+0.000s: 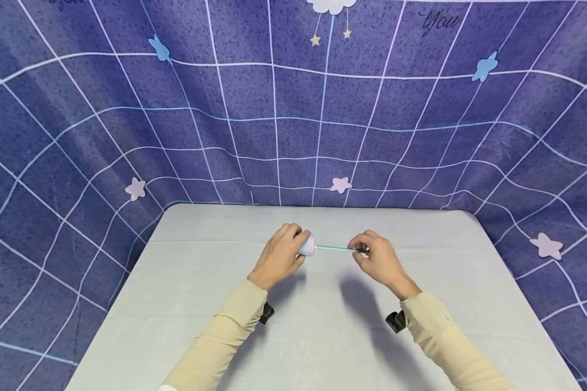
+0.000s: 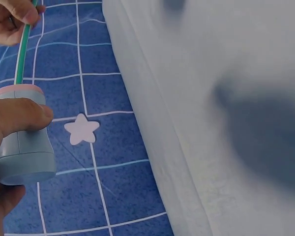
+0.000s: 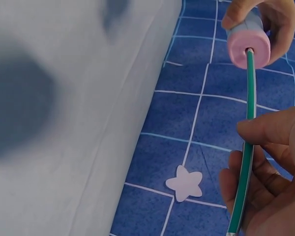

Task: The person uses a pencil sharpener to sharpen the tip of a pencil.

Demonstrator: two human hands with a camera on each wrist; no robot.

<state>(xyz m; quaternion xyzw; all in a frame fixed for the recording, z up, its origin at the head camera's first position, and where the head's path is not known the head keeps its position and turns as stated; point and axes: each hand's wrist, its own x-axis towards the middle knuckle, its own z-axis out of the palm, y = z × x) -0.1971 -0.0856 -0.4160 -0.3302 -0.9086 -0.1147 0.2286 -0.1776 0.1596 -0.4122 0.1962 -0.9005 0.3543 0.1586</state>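
Observation:
My left hand (image 1: 280, 255) grips a small light-blue pencil sharpener (image 1: 306, 247) with a pink end, held sideways above the table. In the left wrist view its waisted body (image 2: 27, 142) shows between thumb and fingers. A green pencil (image 1: 335, 248) with pale stripes runs from my right hand (image 1: 380, 259) to the sharpener. My right thumb and fingers pinch it along its length. Seen from the right wrist, the bare wood tip of the pencil (image 3: 244, 191) sits at the hole in the pink face (image 3: 238, 51).
A table under a pale grey cloth (image 1: 313, 336) lies below both hands, with their shadows on it. Behind and at the sides hangs a blue-purple curtain (image 1: 298, 92) with grid lines and stars. A dark wrist camera (image 1: 396, 321) hangs below the right cuff.

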